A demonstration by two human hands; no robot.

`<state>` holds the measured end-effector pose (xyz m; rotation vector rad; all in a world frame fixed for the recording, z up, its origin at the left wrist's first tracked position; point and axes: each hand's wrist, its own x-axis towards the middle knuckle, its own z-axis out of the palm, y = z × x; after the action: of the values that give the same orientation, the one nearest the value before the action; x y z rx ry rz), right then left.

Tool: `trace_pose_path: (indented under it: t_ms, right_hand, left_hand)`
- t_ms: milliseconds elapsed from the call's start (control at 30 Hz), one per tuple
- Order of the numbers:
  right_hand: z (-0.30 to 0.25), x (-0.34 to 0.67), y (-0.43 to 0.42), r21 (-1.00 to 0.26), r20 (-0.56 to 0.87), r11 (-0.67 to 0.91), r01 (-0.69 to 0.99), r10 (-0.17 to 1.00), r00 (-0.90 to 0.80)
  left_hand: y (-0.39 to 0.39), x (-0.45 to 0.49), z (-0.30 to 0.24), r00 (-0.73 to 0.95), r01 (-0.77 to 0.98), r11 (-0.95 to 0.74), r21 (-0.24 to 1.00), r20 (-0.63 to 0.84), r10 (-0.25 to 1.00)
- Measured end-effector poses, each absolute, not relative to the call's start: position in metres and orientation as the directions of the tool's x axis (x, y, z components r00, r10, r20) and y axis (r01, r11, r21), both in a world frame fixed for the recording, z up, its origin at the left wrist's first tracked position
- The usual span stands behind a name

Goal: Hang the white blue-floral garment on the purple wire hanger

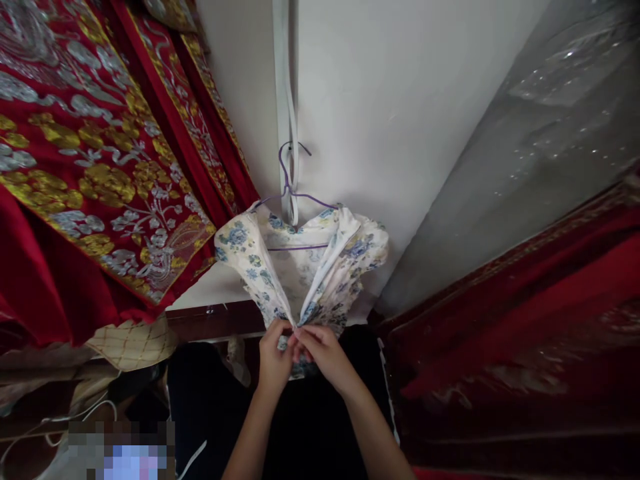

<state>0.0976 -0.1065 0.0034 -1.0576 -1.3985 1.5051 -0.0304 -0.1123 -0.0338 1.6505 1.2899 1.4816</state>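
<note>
A white garment with a blue and yellow flower print (255,257) hangs on a purple wire hanger (289,190) hooked on a white strap against the white wall. Both hands meet at the garment's open front, just below its middle. My left hand (274,360) pinches the left edge of the cloth with closed fingers. My right hand (323,353) pinches the right edge, fingertips touching those of the left. The lower part of the garment is hidden behind my hands.
Red cloth with gold and silver embroidery (90,153) hangs at the left. A garment under clear plastic (540,153) and more red fabric (525,313) hang at the right. A dark wooden ledge (215,320) runs below the wall. Dark cloth lies under my arms.
</note>
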Motion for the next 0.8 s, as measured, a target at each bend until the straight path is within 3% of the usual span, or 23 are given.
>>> trace_pose_path:
  t_ms: [133, 367, 533, 667, 800]
  right_hand:
    - [0.051, 0.099, -0.079, -0.999, -0.04, -0.03, 0.036, 0.945, -0.326]
    - [0.193, 0.087, -0.009, -0.92, 0.392, 0.39, -0.052, 0.918, -0.06]
    - [0.191, 0.08, -0.017, -0.902, 0.413, 0.416, -0.113, 0.909, 0.052]
    - [0.173, 0.088, -0.023, -0.89, 0.423, 0.429, -0.156, 0.903, 0.075]
    - [0.18, 0.101, -0.027, -0.857, 0.488, 0.496, -0.136, 0.868, 0.093]
  left_hand:
    - [-0.121, -0.027, -0.043, -0.128, 0.264, -0.35, 0.899, 0.392, 0.911]
    - [-0.124, 0.003, -0.051, -0.046, 0.203, -0.331, 0.921, 0.347, 0.937]
    - [-0.119, 0.009, -0.062, 0.003, 0.197, -0.336, 0.921, 0.342, 0.94]
    - [-0.091, -0.015, -0.003, 0.09, 0.184, -0.472, 0.862, 0.463, 0.882]
    - [-0.048, -0.035, 0.106, -0.048, 0.266, -0.717, 0.644, 0.752, 0.658]
